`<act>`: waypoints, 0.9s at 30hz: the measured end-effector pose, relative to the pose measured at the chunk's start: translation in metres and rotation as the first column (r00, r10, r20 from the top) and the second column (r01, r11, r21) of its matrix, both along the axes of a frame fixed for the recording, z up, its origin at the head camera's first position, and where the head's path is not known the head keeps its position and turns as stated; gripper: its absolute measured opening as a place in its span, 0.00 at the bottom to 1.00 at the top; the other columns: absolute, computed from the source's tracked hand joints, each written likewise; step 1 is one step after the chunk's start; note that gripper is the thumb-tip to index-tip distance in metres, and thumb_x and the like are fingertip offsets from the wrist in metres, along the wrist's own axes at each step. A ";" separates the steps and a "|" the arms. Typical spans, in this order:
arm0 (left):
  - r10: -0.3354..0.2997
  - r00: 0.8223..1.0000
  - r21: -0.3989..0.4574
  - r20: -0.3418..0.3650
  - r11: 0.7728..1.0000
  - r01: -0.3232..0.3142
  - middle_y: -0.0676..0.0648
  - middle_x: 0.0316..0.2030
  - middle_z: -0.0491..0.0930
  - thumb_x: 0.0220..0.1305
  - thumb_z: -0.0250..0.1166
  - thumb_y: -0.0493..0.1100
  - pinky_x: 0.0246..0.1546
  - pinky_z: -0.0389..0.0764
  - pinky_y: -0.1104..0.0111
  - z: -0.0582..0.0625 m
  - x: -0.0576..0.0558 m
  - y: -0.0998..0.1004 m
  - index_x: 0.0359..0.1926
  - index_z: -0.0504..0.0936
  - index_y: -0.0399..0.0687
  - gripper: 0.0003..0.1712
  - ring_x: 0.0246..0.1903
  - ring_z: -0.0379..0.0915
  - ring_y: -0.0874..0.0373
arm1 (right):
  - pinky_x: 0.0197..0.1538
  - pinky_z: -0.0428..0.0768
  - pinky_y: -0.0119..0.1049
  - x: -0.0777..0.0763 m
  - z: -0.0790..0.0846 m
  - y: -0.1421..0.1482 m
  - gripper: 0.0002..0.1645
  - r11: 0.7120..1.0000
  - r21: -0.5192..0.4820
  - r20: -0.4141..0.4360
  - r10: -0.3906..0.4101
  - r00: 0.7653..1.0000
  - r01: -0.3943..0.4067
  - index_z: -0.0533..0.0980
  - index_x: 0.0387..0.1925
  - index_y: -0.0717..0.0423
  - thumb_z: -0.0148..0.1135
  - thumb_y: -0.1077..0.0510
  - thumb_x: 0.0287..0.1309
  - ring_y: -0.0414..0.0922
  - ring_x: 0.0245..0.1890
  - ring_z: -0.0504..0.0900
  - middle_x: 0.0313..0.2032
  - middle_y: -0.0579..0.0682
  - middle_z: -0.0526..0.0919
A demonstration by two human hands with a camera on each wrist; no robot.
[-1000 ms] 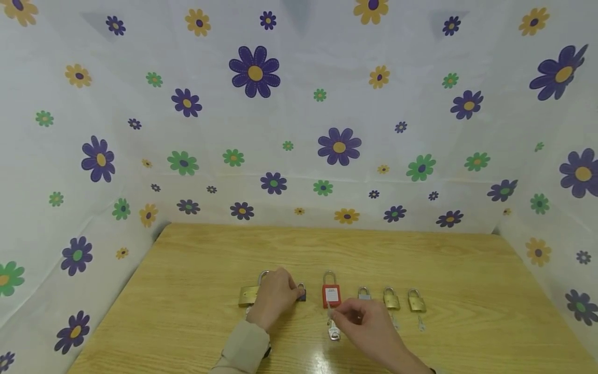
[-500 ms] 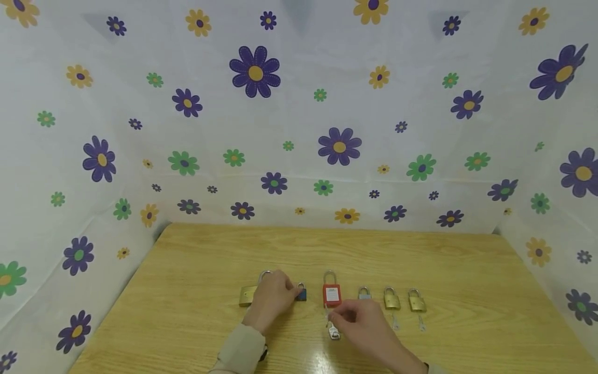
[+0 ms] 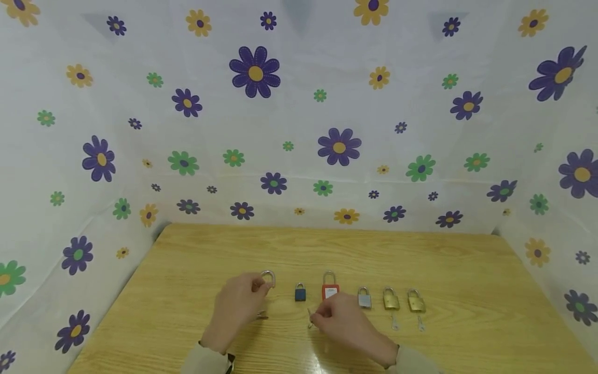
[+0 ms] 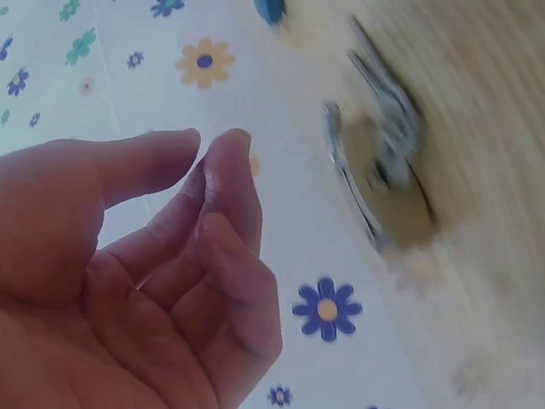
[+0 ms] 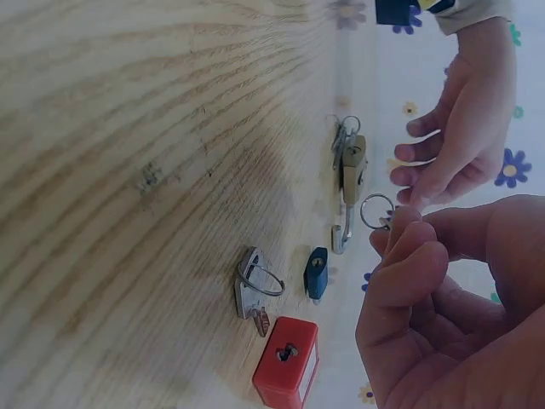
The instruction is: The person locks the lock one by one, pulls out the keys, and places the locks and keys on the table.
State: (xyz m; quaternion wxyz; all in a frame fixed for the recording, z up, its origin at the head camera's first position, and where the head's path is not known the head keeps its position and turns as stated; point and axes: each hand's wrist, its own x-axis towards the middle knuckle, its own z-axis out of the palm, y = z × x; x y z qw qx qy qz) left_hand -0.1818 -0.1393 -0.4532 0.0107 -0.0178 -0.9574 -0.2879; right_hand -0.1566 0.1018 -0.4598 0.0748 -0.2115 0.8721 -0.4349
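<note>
My right hand (image 3: 343, 319) pinches a small key (image 3: 310, 318); its ring (image 5: 377, 211) shows beyond the fingertips in the right wrist view. Loosely curled and holding nothing, my left hand (image 4: 196, 264) is over the large brass padlock (image 4: 400, 204), which it mostly hides in the head view. That lock's shackle (image 3: 269, 276) shows past the fingers, and its keys (image 3: 262, 315) lie below. Between the hands sits a small blue padlock (image 3: 300, 294). Partly behind my right hand is a red padlock (image 3: 330, 292), with keys on a ring (image 5: 247, 290) in front of it.
To the right stand a silver padlock (image 3: 364, 299) and two brass padlocks, one in the middle (image 3: 391, 299) and one at the end (image 3: 416, 302). A key (image 3: 395, 323) and another key (image 3: 421, 324) lie before the brass ones. Flowered cloth (image 3: 289, 114) walls the wooden table (image 3: 196, 254).
My left hand has left the blue padlock's side and moved left, over the large brass one. The right hand has shifted left from before the red padlock, still pinching the key.
</note>
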 end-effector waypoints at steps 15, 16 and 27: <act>0.059 0.996 -0.044 0.069 0.998 -0.056 0.52 0.23 0.83 0.70 0.66 0.49 0.14 0.69 0.70 0.003 0.007 -0.024 0.39 0.87 0.44 0.12 0.17 0.71 0.61 | 0.14 0.55 0.22 -0.017 -0.014 -0.027 0.23 0.994 0.108 0.026 -0.007 1.000 0.004 0.77 0.09 0.59 0.62 0.65 0.60 0.30 0.08 0.56 0.06 0.35 0.60; 0.058 0.996 -0.047 0.071 0.997 -0.055 0.52 0.23 0.83 0.70 0.66 0.49 0.14 0.69 0.70 0.003 0.006 -0.024 0.39 0.87 0.44 0.12 0.17 0.71 0.60 | 0.14 0.54 0.22 -0.017 -0.015 -0.028 0.24 0.992 0.123 0.027 -0.008 1.000 0.005 0.76 0.08 0.58 0.62 0.65 0.60 0.30 0.07 0.56 0.06 0.35 0.59; 0.088 0.990 -0.091 0.109 0.993 -0.079 0.51 0.22 0.82 0.71 0.65 0.51 0.14 0.66 0.71 -0.004 0.004 -0.025 0.42 0.87 0.41 0.17 0.17 0.69 0.59 | 0.13 0.53 0.24 -0.019 -0.016 -0.029 0.30 0.971 0.237 0.053 -0.018 0.998 0.005 0.63 0.02 0.48 0.61 0.67 0.54 0.30 0.06 0.56 0.04 0.35 0.57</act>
